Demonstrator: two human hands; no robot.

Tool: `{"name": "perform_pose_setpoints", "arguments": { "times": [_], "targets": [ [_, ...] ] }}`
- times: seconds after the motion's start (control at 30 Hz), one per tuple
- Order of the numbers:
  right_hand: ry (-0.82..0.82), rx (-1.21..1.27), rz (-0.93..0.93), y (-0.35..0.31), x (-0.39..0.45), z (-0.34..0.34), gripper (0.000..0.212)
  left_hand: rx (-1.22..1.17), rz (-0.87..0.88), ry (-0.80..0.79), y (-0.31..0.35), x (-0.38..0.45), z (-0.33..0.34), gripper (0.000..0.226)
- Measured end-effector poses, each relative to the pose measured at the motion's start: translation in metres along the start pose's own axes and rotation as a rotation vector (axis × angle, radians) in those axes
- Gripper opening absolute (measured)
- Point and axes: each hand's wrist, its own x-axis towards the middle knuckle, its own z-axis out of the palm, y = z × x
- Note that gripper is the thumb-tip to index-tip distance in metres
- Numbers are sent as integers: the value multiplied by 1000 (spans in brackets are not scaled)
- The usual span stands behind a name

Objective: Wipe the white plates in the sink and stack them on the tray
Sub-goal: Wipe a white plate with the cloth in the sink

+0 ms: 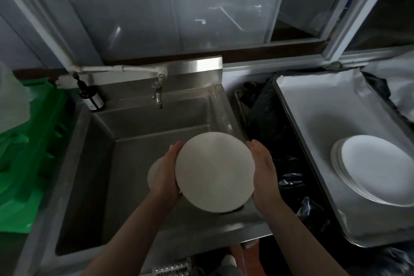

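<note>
White and hard-glazed, the plate [214, 171] I am holding is hovering over the front right part of the sink [139, 132], tilted so that its broad round face is turned up toward me. I am carrying it by the rim alone: my left hand [167, 177] is curling round the left edge with the fingers going behind it, and my right hand [264, 172] is pressing flat against the right edge, fingers straight. So my hands are standing apart, one on each side, clamping the disc between them.

I am judging it to be stiff, fairly light for its width, and breakable if it knocks the steel wall. If it is wet it will be slippery, and a flat palm gives little hold, so I am thinking the safer grip is thumbs on the face and fingers hooked under the rim at opposite sides.

Behind my left hand another pale plate [153, 175] is showing low in the sink, mostly hidden. To my right the tray [313, 105] is sitting well apart from the sink, across a gap filled with a black bag [268, 132], and a stack of plates [371, 168] is resting on its near part. A tap [158, 94] is hanging over the back of the basin.
</note>
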Motion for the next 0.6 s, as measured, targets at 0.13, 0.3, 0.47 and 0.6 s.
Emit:
{"name": "perform_pose_setpoints", "arguments": {
  "times": [0.13, 0.3, 0.47, 0.6],
  "targets": [
    [76, 43, 69, -4, -15, -17, 33, 180, 135, -92, -10, -2, 11, 20],
    [176, 61, 51, -10, -25, -52, 26, 233, 157, -151, -16, -11, 47, 24],
    [272, 26, -14, -9, -18, -101, 25, 321, 197, -239, -17, -30, 101, 35],
    [303, -7, -27, -7, -2, -148, 24, 276, 148, -225, -42, -11, 141, 32]
  ]
}}
